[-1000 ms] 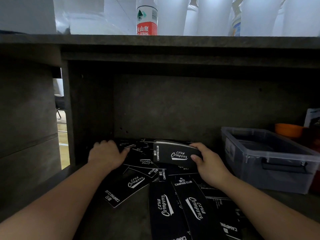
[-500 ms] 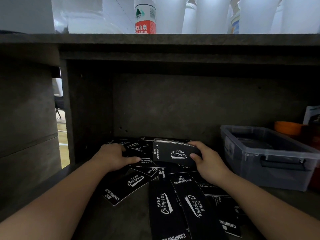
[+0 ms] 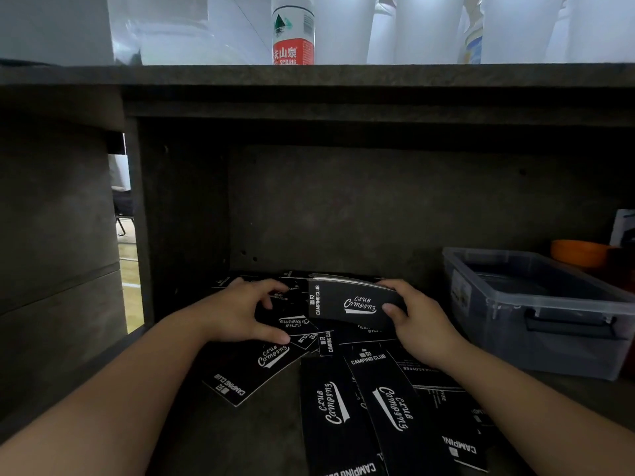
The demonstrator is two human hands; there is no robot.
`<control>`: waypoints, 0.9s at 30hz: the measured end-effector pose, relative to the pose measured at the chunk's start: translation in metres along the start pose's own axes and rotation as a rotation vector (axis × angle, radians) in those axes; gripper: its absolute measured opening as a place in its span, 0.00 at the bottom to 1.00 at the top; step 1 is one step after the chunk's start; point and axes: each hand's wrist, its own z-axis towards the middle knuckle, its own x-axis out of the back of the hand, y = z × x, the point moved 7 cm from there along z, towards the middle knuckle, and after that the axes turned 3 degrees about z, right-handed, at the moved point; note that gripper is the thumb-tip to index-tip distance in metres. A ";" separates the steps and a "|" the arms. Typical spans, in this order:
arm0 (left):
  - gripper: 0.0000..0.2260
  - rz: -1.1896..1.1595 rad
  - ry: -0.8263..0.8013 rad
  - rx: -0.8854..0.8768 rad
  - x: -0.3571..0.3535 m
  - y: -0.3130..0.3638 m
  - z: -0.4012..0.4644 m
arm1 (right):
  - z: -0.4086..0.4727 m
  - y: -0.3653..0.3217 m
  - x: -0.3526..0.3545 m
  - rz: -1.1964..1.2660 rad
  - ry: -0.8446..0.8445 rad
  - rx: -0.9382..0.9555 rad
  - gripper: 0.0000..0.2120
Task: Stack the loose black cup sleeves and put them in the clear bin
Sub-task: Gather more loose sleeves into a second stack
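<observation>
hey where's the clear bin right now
In the head view the clear bin sits on the shelf floor at the right, just right of the right hand and its stack of sleeves, in front of an orange bowl.
</observation>
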 end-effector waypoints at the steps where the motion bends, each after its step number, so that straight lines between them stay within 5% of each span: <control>1: 0.37 -0.007 0.018 -0.009 0.001 0.001 -0.001 | 0.000 0.000 0.000 0.001 0.003 -0.003 0.17; 7: 0.30 -0.182 0.261 -0.107 0.021 0.005 0.001 | 0.001 0.004 0.002 0.004 0.013 -0.026 0.16; 11: 0.28 -0.094 0.418 -0.225 0.036 0.014 -0.006 | 0.002 0.004 0.001 -0.010 0.010 -0.028 0.16; 15: 0.20 0.001 0.777 -0.386 0.057 0.039 -0.028 | 0.002 0.005 0.002 0.007 0.011 -0.049 0.15; 18: 0.16 -0.114 0.973 -0.346 0.068 0.047 -0.045 | 0.001 0.003 0.000 0.002 -0.005 -0.044 0.14; 20: 0.13 -0.263 0.930 -0.262 0.066 0.041 -0.041 | 0.001 0.002 0.000 0.017 -0.010 -0.046 0.14; 24: 0.05 -0.315 0.551 -0.125 0.036 0.030 -0.010 | 0.000 0.001 0.000 0.089 -0.012 -0.057 0.12; 27: 0.05 -0.226 0.604 -0.033 0.036 0.018 -0.006 | -0.001 0.000 0.002 0.137 0.005 -0.066 0.10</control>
